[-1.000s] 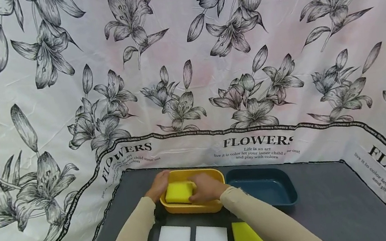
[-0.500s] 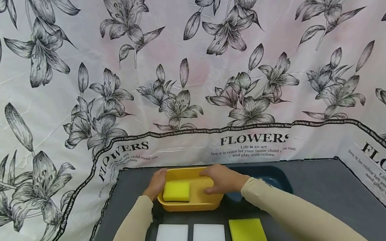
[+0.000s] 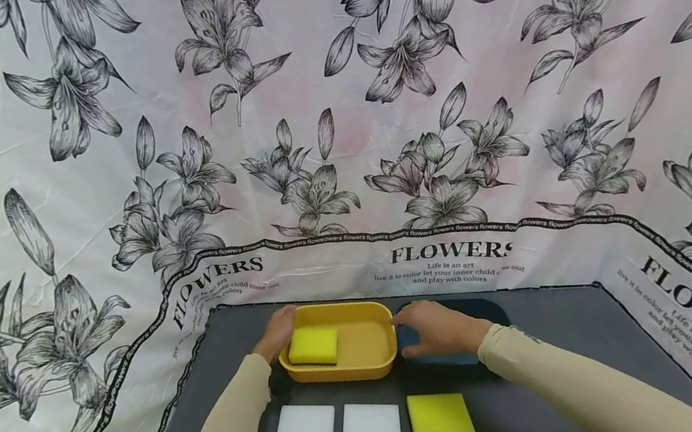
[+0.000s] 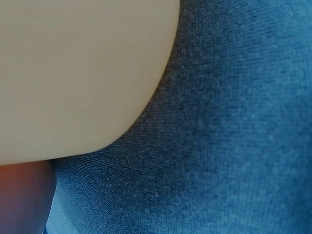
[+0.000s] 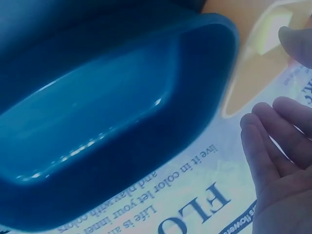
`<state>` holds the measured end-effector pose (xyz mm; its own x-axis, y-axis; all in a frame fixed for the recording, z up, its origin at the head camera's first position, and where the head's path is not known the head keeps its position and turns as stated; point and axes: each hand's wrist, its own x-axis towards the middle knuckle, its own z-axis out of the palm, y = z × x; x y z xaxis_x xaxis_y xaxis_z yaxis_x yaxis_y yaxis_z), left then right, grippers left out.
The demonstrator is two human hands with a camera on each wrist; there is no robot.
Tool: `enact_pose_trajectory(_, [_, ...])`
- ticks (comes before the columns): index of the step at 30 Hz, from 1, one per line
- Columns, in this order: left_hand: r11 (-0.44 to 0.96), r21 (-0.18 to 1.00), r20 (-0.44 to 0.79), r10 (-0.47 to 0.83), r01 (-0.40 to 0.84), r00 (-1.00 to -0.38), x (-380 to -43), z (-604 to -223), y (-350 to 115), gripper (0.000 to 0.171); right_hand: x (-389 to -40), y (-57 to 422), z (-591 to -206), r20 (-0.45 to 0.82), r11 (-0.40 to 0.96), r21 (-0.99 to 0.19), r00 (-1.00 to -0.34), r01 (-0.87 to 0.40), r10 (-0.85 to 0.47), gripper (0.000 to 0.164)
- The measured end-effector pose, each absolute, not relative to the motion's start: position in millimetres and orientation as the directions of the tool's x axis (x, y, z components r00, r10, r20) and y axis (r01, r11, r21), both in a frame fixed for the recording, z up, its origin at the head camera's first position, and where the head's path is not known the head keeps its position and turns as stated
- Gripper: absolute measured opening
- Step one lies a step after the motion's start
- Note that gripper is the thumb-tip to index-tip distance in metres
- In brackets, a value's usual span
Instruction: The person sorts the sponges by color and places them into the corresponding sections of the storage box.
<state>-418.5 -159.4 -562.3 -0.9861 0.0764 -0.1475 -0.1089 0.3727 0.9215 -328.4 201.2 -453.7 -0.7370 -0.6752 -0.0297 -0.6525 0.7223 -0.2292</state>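
I count two tubs: one yellow tub [image 3: 367, 342], plus one blue tub [image 5: 209, 63] just right of it. Eight blocks in sight: four white blocks [image 3: 305, 425], all on the yellow tub's near side, and four yellow blocks [image 3: 441, 418], one inside that tub, three on its near side. Two hands: left hand [image 3: 277, 332] at its left end, right hand [image 3: 439, 327] near its right. One table [image 3: 571, 328] underneath.

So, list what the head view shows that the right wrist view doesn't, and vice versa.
Head only: the left hand at the edge of the yellow tray, white blocks, and flower prints.

Right wrist only: most of the floor of the blue tray, which the right hand hides in the head view.

Both: right hand, both trays, lettered cloth, and the yellow block in the yellow tray.
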Motion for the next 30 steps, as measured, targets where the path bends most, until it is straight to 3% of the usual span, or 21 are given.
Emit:
enact_pose_trajectory(15, [0.37,0.922,-0.147,0.071,-0.111,-0.987,-416.0,-565.7,-159.7,0.051,-277.4,256.9,-446.1,-0.068,0.74,-0.159,-0.74,-0.654,-0.669,0.057])
enact_pose_trajectory(30, [0.393,0.913,-0.152,0.075,-0.111,-0.985,-411.8,-564.0,-153.7,0.051,-214.8,325.4,-457.8,-0.093,0.738,-0.258,-0.745,-0.623,-0.661,0.059])
